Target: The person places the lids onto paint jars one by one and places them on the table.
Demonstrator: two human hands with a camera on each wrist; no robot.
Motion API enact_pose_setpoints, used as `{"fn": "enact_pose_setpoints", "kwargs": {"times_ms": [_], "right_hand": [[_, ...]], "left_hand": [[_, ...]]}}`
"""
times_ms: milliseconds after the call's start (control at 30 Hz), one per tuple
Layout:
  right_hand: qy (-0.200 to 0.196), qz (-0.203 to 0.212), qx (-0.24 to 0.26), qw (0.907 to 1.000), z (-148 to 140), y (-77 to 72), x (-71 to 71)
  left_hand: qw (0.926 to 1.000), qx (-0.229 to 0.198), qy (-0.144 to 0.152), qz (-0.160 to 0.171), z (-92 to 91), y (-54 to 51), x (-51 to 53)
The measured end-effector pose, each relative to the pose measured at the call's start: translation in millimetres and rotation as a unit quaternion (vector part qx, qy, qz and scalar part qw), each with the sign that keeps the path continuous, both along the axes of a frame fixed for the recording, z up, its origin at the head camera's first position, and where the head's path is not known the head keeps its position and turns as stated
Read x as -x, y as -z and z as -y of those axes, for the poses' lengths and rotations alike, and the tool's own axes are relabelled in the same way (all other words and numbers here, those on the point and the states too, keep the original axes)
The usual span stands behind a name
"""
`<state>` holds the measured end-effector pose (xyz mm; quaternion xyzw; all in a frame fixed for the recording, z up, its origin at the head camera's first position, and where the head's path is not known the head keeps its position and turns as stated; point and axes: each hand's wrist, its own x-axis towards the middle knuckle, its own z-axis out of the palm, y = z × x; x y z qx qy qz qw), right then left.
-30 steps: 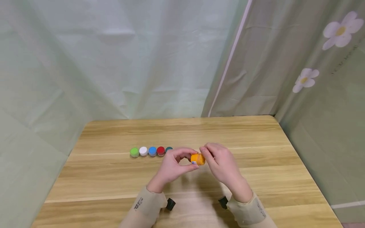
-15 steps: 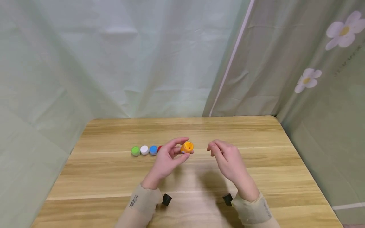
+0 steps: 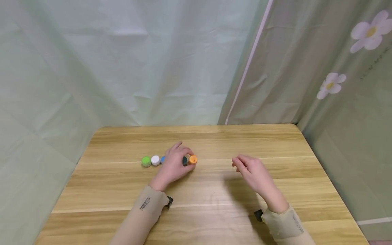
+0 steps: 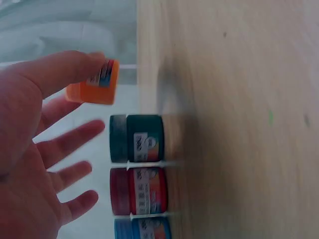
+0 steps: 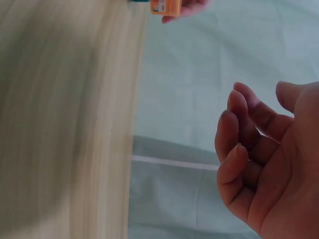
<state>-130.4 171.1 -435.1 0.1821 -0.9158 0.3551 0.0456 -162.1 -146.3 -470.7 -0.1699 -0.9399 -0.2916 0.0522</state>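
Observation:
My left hand (image 3: 174,165) pinches a small orange paint jar (image 3: 193,159) between thumb and fingers. The left wrist view shows this orange jar (image 4: 92,92) raised off the table, just past the end of a row of jars. Closest to it is a dark green paint jar (image 4: 144,139), then a red paint jar (image 4: 144,191) and a blue paint jar (image 4: 144,229). In the head view the hand covers the red one. Off to the right, above the table, hovers my right hand (image 3: 254,173); its fingers (image 5: 232,174) curl loosely around nothing visible.
The row's left end has a light green-lidded jar (image 3: 146,161) and a white-lidded jar (image 3: 155,160). They stand on a wood-grain table (image 3: 214,197). A pale curtain (image 3: 122,68) hangs behind and beside it.
The right hand has come away from the orange jar and moved right. My left hand has carried the jar left, turned it top up and brought it beside the row's dark green jar.

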Motion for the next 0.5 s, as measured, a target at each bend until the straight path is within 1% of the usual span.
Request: {"fn": "enact_pose_setpoints", "kwargs": {"times_ms": [133,233,367,433,500], "right_hand": [[0.005,0.014,-0.016,0.9998,-3,1.7,-3.5],[0.003,0.015,-0.029,0.9995,-3,2.8,-3.2],[-0.002,0.014,-0.046,0.9989,-3,5.7,-1.7],[-0.002,0.018,-0.05,0.9986,-4,7.6,-0.8],[-0.002,0.025,-0.065,0.9976,-4,9.8,0.2]], "left_hand": [[0.9994,0.032,0.002,0.007,-5.3,5.6,7.3],[0.9987,0.047,-0.013,0.016,-7.2,10.3,9.9],[0.997,0.061,-0.035,0.033,-8.2,14.2,9.2],[0.9966,0.063,-0.036,0.038,-7.5,14.4,7.1],[0.9972,0.053,-0.028,0.044,-2.6,11.4,2.9]]}}
